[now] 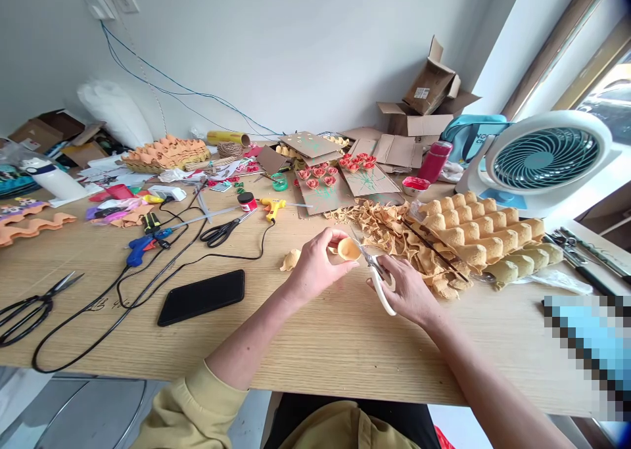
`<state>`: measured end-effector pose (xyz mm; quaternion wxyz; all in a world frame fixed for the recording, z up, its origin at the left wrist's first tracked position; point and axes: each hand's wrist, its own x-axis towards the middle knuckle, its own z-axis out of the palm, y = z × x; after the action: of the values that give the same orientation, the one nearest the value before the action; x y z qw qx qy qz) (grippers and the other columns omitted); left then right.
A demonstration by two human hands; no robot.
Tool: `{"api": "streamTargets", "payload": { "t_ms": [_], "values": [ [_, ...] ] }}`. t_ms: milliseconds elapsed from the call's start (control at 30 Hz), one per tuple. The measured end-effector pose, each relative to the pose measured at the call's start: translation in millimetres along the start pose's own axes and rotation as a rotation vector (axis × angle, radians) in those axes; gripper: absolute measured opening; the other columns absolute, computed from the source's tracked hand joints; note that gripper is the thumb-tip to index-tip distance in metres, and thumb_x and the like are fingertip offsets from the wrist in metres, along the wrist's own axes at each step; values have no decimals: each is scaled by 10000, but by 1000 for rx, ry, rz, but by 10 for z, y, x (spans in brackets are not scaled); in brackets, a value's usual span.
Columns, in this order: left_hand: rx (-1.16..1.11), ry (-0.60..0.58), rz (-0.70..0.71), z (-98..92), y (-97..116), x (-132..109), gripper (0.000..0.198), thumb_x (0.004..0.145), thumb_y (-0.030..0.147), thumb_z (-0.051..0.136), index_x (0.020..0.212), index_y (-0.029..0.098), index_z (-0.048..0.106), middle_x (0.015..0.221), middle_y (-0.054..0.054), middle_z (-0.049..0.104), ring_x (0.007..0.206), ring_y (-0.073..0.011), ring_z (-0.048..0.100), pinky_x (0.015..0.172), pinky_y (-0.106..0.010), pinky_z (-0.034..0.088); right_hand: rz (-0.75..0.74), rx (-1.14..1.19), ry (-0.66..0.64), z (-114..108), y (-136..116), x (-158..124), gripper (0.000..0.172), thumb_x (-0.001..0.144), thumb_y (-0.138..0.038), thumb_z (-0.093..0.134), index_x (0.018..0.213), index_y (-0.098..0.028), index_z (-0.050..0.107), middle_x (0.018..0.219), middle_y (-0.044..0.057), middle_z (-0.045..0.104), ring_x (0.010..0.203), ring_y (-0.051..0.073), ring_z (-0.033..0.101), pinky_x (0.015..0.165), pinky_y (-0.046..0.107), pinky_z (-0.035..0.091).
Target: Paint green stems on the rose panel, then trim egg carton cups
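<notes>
1. Pale wood-grain tabletop point(305, 350) spreads beneath the grip, with a plain white wall point(296, 61) well beyond it
2. Left hand point(318, 261): thumb and fingers pinched closed on a cut egg-carton cup point(350, 249), which sits at the fingertips, just left of the scissor blades
3. Right hand point(407, 288): fingers wrapped round the handles of white-handled scissors point(380, 290), the blades by the cup's right edge; how far they stand apart I cannot tell
4. Just left of the left hand lies a second carton cup point(290, 259), and farther left a black smartphone point(202, 296)
5. Beyond the right hand spreads a heap of carton trimmings point(382, 229), with stacked egg trays point(480, 229) to its right and a desk fan point(545, 160) behind those
6. Farther beyond the grip, red flowers point(329, 181) rest on cardboard
7. Beyond and left of the left hand are a yellow glue gun point(273, 208) and black-handled scissors point(235, 223)
</notes>
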<state>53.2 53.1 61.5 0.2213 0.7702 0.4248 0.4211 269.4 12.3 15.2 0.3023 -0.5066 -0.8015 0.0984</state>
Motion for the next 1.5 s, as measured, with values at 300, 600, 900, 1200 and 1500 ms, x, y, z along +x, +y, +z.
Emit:
{"api": "streamTargets", "payload": {
  "t_ms": [300, 600, 900, 1200, 1500],
  "values": [
    [-46, -21, -15, -35, 50, -10, 405, 678, 210, 838, 1015, 208, 613, 976, -4, 728, 861, -153, 676, 819, -278, 540, -15, 6, 14, 5, 1, -21, 189, 905, -316, 554, 801, -229, 422, 696, -25, 522, 666, 161, 496, 731, 314, 360],
    [-179, -82, -85, -86, 60, -11, 412, 682, 224, 833, 1033, 195, 619, 991, -13, 720, 893, -153, 661, 793, -255, 497, -60, 20, 32, -3, -2, -24, 252, 915, -332, 575, 751, -232, 412, 658, -25, 498, 648, 162, 462, 707, 307, 367],
    [-334, -134, -168, -135, 34, 9, 438, 676, 266, 839, 1024, 176, 588, 1023, -57, 704, 936, -190, 662, 822, -297, 496, -41, 62, 37, -8, 21, -41, 297, 963, -386, 532, 729, -226, 445, 642, -17, 475, 642, 158, 447, 628, 286, 351],
    [-483, -169, -173, -144, 31, 3, 426, 688, 231, 819, 1046, 171, 598, 1054, -68, 688, 954, -188, 658, 829, -289, 515, -3, 66, 6, -15, 1, -38, 211, 937, -348, 534, 789, -218, 459, 718, -10, 536, 682, 157, 483, 712, 314, 373],
    [-531, -176, -214, -114, 9, -10, 454, 652, 225, 846, 1024, 161, 593, 1015, -59, 683, 889, -163, 652, 825, -290, 520, -26, 53, -19, -20, -31, -8, 248, 937, -387, 543, 796, -223, 421, 721, -22, 512, 679, 155, 487, 716, 317, 363]
  ]
}}
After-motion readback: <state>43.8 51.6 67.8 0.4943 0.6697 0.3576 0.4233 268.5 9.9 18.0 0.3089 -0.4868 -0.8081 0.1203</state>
